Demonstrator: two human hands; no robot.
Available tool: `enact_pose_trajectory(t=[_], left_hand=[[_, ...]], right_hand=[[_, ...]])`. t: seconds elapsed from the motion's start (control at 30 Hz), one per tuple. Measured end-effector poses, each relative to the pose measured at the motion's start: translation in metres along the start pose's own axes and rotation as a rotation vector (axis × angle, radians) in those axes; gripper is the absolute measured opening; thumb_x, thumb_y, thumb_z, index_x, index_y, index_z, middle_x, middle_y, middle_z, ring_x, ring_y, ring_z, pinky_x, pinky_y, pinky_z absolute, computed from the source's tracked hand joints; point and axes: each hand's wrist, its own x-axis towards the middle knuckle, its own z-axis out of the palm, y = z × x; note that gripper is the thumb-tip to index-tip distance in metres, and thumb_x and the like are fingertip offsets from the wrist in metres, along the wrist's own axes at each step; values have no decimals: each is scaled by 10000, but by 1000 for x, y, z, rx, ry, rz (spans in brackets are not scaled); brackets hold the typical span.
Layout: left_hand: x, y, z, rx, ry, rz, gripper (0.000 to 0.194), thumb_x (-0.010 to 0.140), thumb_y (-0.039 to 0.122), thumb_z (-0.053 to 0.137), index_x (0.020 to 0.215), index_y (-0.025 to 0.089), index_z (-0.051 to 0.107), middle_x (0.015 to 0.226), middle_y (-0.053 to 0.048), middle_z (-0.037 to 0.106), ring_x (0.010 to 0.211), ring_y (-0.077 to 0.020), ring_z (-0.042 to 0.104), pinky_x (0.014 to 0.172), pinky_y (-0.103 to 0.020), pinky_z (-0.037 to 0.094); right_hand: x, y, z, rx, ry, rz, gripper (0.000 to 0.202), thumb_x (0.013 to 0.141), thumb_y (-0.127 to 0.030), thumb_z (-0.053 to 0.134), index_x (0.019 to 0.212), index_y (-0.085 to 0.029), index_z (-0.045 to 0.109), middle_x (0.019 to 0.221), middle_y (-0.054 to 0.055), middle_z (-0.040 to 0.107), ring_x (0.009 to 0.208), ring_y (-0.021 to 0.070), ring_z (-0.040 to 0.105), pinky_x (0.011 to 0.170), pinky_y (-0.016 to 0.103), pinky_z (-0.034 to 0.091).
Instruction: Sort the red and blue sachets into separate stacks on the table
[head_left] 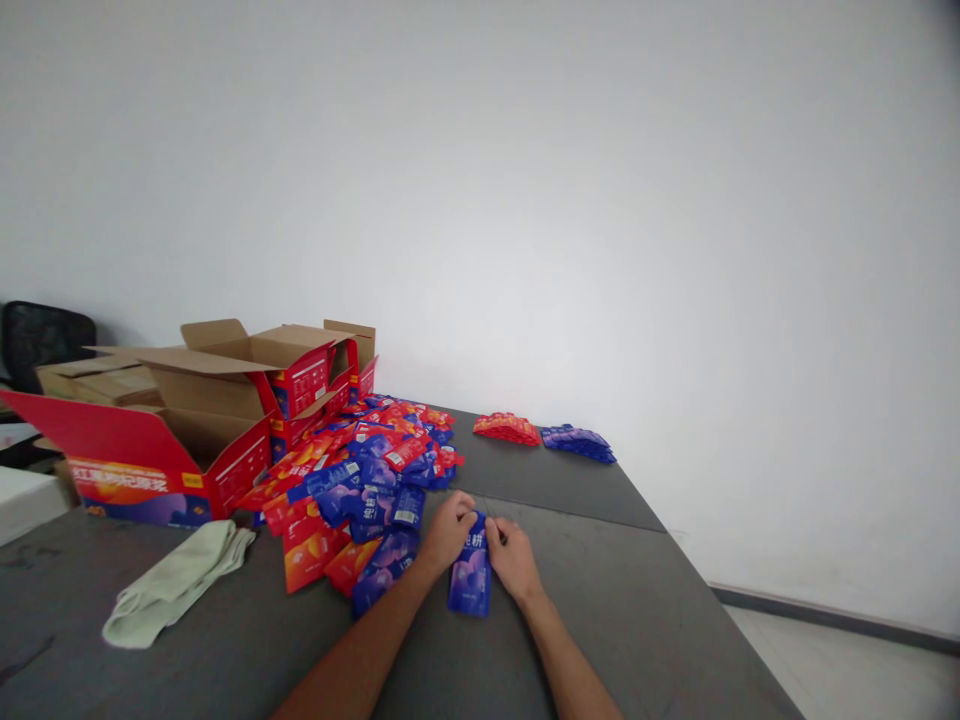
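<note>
In front of me on the dark table lies a blue pouch (470, 580) with purple fruit printed on it. My left hand (448, 532) grips its upper left edge, fingers closed. At the upper right edge, my right hand (513, 557) pinches the same pouch. Just left of my hands spreads a heap of loose red and blue pouches (375, 470). Farther back are a fanned row of red pouches (507, 429) and, right of it, a fanned row of blue pouches (577, 442). Whether more than one pouch is between my hands, I cannot tell.
Several open red cardboard boxes (150, 480) stand at the left, their flaps sticking out. A pale green cloth (176, 588) lies before them. The dark table (600, 610) ends in a slanting right edge, and a white wall (570, 200) rises behind. A black chair (45, 335) is far left.
</note>
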Motion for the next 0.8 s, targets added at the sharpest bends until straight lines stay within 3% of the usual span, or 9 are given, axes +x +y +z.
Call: enact_pose_trajectory(t=[0.2,0.37,0.6,0.7,0.8], left_hand=[[-1,8,0,-181,38,-143,221,713,300,637,875,156,600,588,33,587,524,-110,520,520,-216,346],[-5,13,0,-304,70,-206,255,658,306,689,858,160,630,639,11,632,602,-130,579,570,-223,392],[-10,22,-1,-367,63,-271,314,664,323,692,933,161,684,656,19,618,589,-111,530,568,-219,375],[-13,19,1,-372,-8,-280,321,692,449,697,796,146,676,702,-4,623,635,-121,534,599,-230,385],[-14,16,2,-291,-38,-285,414,696,544,679,619,147,591,587,20,524,566,-107,456,547,-233,326]], right_hand=[[-8,-10,1,338,-89,110,458,858,-604,516,702,-179,588,622,-34,526,600,124,451,569,224,343],[-15,-21,1,487,-69,209,397,815,-564,607,742,-174,594,620,-42,512,586,112,443,564,221,352],[-20,-28,-2,649,-31,270,375,758,-516,687,672,-179,547,571,-52,488,533,95,412,518,209,326],[-22,-27,-1,632,-20,275,382,757,-521,691,669,-172,561,583,-41,517,540,97,426,527,212,338],[-23,-27,0,625,-44,292,406,760,-550,684,679,-165,581,605,-27,549,556,103,445,540,217,349]])
